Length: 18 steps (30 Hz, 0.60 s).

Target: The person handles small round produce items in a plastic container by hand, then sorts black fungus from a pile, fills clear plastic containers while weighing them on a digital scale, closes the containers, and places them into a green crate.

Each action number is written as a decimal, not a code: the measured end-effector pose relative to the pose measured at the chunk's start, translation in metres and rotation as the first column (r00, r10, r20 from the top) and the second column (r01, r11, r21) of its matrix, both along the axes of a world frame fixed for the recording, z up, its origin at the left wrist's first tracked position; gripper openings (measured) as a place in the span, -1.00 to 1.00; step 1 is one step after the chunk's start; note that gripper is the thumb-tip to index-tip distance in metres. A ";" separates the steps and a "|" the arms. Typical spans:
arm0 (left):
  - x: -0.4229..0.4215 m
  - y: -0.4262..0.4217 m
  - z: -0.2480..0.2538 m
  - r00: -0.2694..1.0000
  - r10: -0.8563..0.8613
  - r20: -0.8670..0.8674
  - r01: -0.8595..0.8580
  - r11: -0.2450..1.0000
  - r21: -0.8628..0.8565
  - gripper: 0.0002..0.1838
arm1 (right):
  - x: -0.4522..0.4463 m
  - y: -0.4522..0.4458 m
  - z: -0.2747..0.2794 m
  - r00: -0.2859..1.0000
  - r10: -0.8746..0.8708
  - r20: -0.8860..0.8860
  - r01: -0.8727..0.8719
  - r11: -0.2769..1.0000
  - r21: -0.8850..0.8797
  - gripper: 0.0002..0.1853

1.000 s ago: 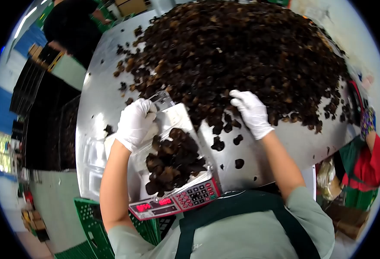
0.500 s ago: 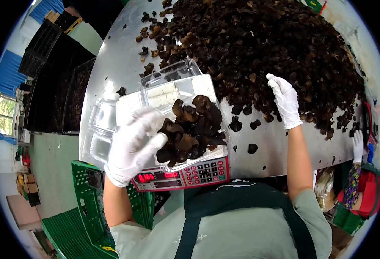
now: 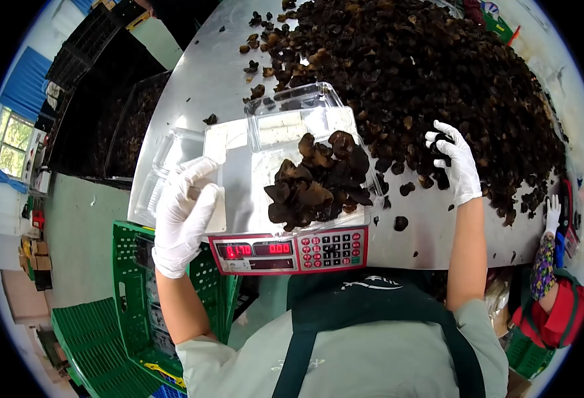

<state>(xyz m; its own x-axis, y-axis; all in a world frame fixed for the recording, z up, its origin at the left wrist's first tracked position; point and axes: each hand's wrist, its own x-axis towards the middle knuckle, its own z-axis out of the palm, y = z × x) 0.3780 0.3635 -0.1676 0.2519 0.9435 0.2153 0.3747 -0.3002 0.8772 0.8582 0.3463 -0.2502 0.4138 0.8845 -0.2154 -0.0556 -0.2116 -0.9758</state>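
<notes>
Mushrooms (image 3: 320, 184) are lying in the clear box (image 3: 275, 159); left hand (image 3: 183, 217) is showing released, right hand's (image 3: 459, 163) grip I cannot tell.

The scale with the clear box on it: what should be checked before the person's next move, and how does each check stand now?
1. Clear box on the scale: ok.
2. Lid open: ok, tipped back from the dark pieces.
3. Display lit: ok; exact weight, cannot tell.
4. Left hand off the boxed pieces: ok, at the scale's left side.
5. Right hand holding something: cannot tell; it is by the pile.
6. Table free of loose bits: not ok, some lie right of the scale.
</notes>
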 end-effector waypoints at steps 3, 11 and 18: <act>-0.015 -0.004 -0.008 0.994 0.095 0.052 -0.094 0.995 -0.027 -0.67 | -0.007 -0.009 0.006 0.999 0.042 -0.006 -0.042 0.999 -0.031 -0.53; -0.029 -0.015 -0.008 0.990 0.140 0.014 -0.140 0.989 0.036 -0.69 | 0.023 -0.017 -0.029 0.979 0.023 -0.202 -0.006 0.996 0.084 -0.56; -0.019 -0.013 -0.016 0.997 0.058 0.044 -0.060 0.997 0.048 -0.68 | 0.002 -0.021 -0.003 0.977 0.059 -0.206 -0.031 0.990 0.139 -0.51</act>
<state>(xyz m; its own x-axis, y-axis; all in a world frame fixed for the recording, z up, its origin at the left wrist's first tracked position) 0.3587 0.3503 -0.1838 0.1857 0.9445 0.2709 0.3552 -0.3216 0.8777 0.8605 0.3254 -0.2532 0.3312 0.9279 -0.1714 -0.2551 -0.0868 -0.9630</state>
